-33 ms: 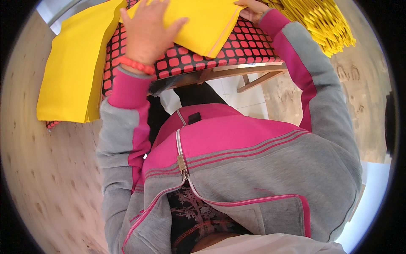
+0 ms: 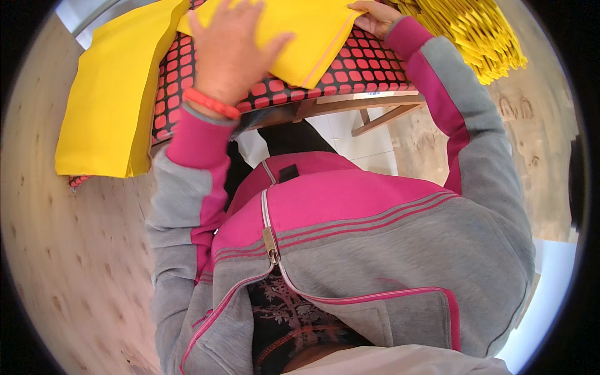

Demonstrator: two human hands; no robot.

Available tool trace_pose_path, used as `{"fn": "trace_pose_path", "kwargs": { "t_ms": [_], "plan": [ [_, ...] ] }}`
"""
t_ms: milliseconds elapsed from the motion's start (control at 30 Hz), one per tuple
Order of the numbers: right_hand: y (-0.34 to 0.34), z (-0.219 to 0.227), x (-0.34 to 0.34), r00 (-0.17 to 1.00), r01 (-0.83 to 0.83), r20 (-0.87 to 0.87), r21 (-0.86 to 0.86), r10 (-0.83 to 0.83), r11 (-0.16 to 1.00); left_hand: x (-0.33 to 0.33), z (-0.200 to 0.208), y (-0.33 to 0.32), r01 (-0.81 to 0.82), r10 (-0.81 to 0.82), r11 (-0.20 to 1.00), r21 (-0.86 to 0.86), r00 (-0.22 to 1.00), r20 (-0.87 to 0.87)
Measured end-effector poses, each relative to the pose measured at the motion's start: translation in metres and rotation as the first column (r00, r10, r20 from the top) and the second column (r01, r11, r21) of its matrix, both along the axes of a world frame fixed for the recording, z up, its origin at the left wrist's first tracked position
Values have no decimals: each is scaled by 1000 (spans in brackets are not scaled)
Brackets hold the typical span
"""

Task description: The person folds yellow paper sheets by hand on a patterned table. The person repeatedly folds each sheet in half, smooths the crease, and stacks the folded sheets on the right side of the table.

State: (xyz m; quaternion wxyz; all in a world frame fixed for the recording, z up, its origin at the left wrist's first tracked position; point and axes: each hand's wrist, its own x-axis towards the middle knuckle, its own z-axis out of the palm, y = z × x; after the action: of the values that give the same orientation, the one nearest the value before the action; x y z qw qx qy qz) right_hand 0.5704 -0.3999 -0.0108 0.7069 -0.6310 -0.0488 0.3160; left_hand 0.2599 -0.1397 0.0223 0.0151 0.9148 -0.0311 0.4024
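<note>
A flat yellow cloth-like piece [image 2: 306, 37] lies on a table covered with red-and-black patterned cloth [image 2: 350, 64]. A thin pinkish line runs along its right edge, and its far part is cut off by the picture's top. My left hand [image 2: 236, 53], with a red band at the wrist, is over the left part of this piece, fingers spread and slightly blurred. Whether its palm presses on the material I cannot tell. At the piece's upper right corner, my right hand [image 2: 374, 17] pinches the edge between thumb and fingers.
To the left, a stack of flat yellow pieces [image 2: 109, 94] hangs past the table's edge. A thick pile of folded yellow pieces [image 2: 478, 37] is at the far right. Wooden table legs [image 2: 381, 115] show below the tabletop, and wood-patterned flooring [image 2: 81, 250] lies around.
My left hand has shifted a little to the right over the yellow piece. The right hand keeps its pinch on the corner, and the piece's near corner sits slightly lower.
</note>
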Motion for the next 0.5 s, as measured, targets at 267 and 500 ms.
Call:
{"fn": "trace_pose_path", "kwargs": {
  "t_ms": [267,500],
  "plan": [
    [-14,35,-140,995,96,8,59,-97,994,-17,4,-121,-86,109,977,198,988,-111],
    [-45,34,-185,999,-9,-34,94,12,996,-29,1,-107,-111,202,943,313,940,-275]
  ]
}}
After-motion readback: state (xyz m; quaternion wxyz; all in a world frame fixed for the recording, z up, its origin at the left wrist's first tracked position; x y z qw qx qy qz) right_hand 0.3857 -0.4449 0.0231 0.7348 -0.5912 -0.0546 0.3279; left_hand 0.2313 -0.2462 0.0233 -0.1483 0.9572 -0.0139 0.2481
